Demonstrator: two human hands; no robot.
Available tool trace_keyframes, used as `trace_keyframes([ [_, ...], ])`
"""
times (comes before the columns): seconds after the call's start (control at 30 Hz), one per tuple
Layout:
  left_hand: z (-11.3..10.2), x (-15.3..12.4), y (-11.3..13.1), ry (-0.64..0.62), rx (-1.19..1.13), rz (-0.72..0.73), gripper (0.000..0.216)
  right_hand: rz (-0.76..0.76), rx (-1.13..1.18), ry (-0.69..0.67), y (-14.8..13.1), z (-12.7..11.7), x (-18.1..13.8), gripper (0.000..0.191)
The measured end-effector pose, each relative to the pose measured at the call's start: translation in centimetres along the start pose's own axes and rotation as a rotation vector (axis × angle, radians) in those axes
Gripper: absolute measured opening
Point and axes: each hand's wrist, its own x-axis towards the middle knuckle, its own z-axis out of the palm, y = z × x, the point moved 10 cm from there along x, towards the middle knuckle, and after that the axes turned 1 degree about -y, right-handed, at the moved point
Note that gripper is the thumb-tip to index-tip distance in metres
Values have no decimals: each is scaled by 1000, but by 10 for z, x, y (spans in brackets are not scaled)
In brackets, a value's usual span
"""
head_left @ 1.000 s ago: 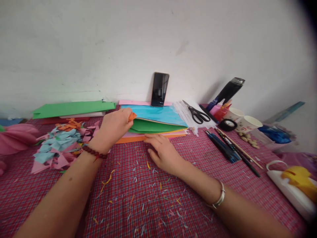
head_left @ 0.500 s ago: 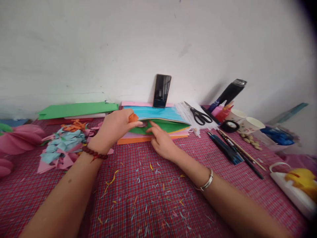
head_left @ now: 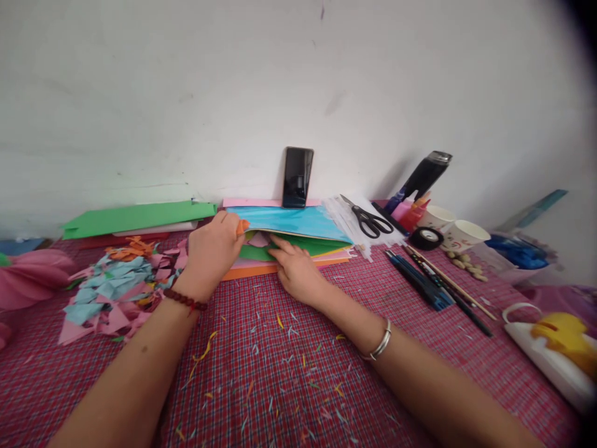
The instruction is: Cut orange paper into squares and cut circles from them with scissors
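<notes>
My left hand (head_left: 213, 246) is closed at the left end of a blue sheet (head_left: 275, 218), whose front edge is raised. A small orange piece (head_left: 242, 226) shows at its fingers; what it is I cannot make out. Under the raised edge lie a green sheet (head_left: 252, 251) and a small pinkish piece (head_left: 259, 239). My right hand (head_left: 301, 272) rests at the front of the gap, fingers stretched out onto the green sheet, some tips hidden beneath the blue one. Pink and orange sheets (head_left: 252, 272) stick out below.
A phone (head_left: 298, 178) leans on the wall behind the papers. Scissors (head_left: 368, 219), black tape (head_left: 426, 238), paper cups (head_left: 465, 236) and pens (head_left: 420, 280) are to the right. Paper scraps (head_left: 116, 280) are heaped at left, near green folded paper (head_left: 140, 218). Thin trimmings litter the checked cloth (head_left: 261, 361).
My left hand has drawn slightly back to the left, and more of the pinkish piece shows in the gap. My right hand has shifted a little. The whole view has moved slightly.
</notes>
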Motion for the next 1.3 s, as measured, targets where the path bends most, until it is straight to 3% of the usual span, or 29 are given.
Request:
trace_keyframes([
  [0.33,3,0,-2,-22,-59,2,35,-75,-106,-45,-12,7,11,58],
  [0.43,2,0,-1,-33,-46,4,32,-101,9,-23,-13,-1,1,60],
  [0.53,0,1,-2,-26,-33,-1,30,-138,284,86,-13,-22,-17,56],
  [0.63,0,2,-4,-16,-39,-12,28,81,695,208,15,-35,-31,38],
  [0.73,3,4,-5,-28,-44,-16,24,426,1131,222,44,-19,-42,24],
  [0.83,7,4,-5,-72,-48,-15,20,596,1337,236,54,-8,-48,16],
  [0.93,11,3,-2,-111,-63,10,18,627,1371,264,55,-9,-51,9],
  [1.03,13,2,-5,-138,-162,-5,15,639,1400,267,52,-13,-60,19],
  [1.2,23,1,-14,-229,-413,-56,10,622,1359,69,37,-12,-85,25],
  [1.3,28,-9,-12,-326,-646,-101,24,616,1330,-10,31,-9,-103,29],
])
